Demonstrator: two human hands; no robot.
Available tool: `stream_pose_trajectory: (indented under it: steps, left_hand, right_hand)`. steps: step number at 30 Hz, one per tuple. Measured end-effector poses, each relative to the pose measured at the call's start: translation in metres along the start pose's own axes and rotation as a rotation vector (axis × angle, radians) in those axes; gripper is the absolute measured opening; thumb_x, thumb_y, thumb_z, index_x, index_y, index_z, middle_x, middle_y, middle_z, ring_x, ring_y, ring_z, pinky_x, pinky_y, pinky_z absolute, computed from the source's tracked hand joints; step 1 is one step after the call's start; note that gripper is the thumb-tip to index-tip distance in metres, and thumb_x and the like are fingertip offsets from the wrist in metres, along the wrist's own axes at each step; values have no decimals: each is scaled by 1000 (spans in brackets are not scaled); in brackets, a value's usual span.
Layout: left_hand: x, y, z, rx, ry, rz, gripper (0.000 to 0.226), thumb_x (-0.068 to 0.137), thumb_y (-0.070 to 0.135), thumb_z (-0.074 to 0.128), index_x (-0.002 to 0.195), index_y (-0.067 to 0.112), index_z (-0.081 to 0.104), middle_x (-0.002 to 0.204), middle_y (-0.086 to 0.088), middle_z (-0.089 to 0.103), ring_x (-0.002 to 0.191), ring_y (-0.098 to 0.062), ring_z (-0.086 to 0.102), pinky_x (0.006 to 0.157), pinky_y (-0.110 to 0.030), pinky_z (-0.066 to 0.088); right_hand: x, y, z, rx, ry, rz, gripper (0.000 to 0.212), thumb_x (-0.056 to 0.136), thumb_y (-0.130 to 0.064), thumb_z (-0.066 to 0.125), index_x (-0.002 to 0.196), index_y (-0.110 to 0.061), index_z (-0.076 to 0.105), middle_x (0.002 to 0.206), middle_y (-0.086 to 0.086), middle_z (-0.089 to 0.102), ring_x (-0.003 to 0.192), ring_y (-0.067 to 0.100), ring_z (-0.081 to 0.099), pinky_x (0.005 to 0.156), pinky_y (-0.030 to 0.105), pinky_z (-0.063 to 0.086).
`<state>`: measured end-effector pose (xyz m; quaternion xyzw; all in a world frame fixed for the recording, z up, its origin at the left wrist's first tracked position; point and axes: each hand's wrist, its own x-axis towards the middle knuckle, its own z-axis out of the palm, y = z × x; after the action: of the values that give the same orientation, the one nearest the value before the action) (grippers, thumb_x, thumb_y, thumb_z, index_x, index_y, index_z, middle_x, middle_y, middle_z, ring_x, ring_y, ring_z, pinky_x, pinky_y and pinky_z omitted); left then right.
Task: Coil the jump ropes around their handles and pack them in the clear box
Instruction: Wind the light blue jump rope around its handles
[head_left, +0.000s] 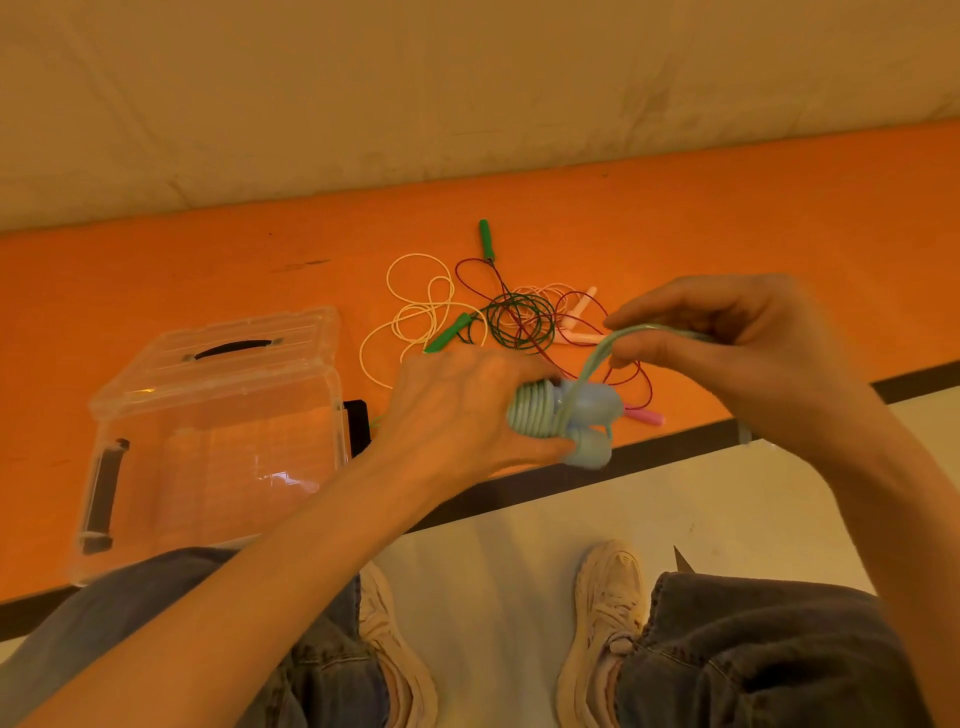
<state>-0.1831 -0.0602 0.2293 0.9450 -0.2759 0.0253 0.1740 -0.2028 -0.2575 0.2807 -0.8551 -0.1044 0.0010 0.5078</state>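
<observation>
Springy light-blue jump rope (587, 364): left hand (457, 410) fingers clamp its coiled handles, right hand (727, 338) fingers pinch the slippery free cord.

Clear glossy plastic on the box (218, 447), catching pale glints, with matt black latches (101, 499) and a dark handle (234, 347) in its see-through lid, all sitting on a flat, matt orange table (727, 218) scuffed with dark marks. The pale blue rope (587, 374) looks like smooth, slightly shiny plastic cord wound in ribbed turns round rounded matt blue handles (592, 410); beyond, thin smooth cords (514, 317) and plastic green grips (485, 239). Below, faded denim (769, 654), worn cream mesh trainers (608, 597), a pale smooth floor (519, 551).
</observation>
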Motion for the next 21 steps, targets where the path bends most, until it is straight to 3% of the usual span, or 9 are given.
stream_pose_trajectory:
  steps: [3, 6, 8, 11, 16, 19, 21]
  left_hand:
    - [0, 2, 1, 7, -45, 84, 50, 67, 74, 56, 101, 39, 68, 83, 12, 69, 74, -11, 61, 50, -16, 20]
    - [0, 2, 1, -3, -43, 115, 50, 67, 74, 54, 99, 38, 65, 78, 12, 68, 68, -9, 59, 50, -19, 29]
    - [0, 2, 1, -27, -48, 116, 52, 67, 76, 54, 103, 38, 59, 81, 13, 67, 68, -6, 58, 52, -26, 37]
    - [-2, 3, 0, -88, -9, 139, 58, 67, 77, 53, 106, 34, 47, 91, 16, 67, 71, -5, 62, 52, -24, 39]
    - [-5, 2, -2, -193, -13, 211, 76, 72, 78, 50, 129, 33, 32, 110, 15, 65, 81, -6, 65, 52, -26, 43]
    - [-5, -1, -1, -171, 34, 293, 76, 70, 76, 56, 131, 32, 42, 110, 15, 63, 79, -5, 64, 49, -27, 43]
    - [-6, -2, 0, -200, 78, 303, 70, 69, 71, 64, 125, 30, 51, 110, 16, 63, 82, -1, 60, 53, -28, 46]
  right_hand:
    - [9, 7, 4, -43, 12, 2, 11, 77, -19, 71, 89, -19, 72, 81, -7, 74, 76, 1, 69, 69, 10, 49]
    - [17, 13, 5, -35, 17, 40, 9, 81, -7, 70, 88, -13, 71, 79, -8, 73, 73, -2, 68, 68, 6, 46]
    - [20, 18, 6, -14, 9, 69, 9, 81, -4, 69, 89, -7, 71, 80, -3, 73, 70, -2, 68, 68, 7, 47]
    - [22, 22, 6, 8, -6, 99, 10, 81, -3, 68, 91, -4, 70, 80, 3, 72, 66, -3, 66, 62, 6, 46]
    - [22, 26, 5, 45, -38, 125, 10, 82, -3, 66, 92, -3, 70, 72, -5, 71, 61, -6, 63, 54, 4, 41]
    - [22, 29, 7, 59, -55, 129, 11, 83, -3, 65, 93, -3, 70, 70, -10, 71, 60, -8, 61, 55, 5, 41]
    - [22, 28, 7, 76, -65, 137, 12, 82, -6, 66, 93, -4, 71, 76, -3, 70, 61, -7, 61, 56, 7, 43]
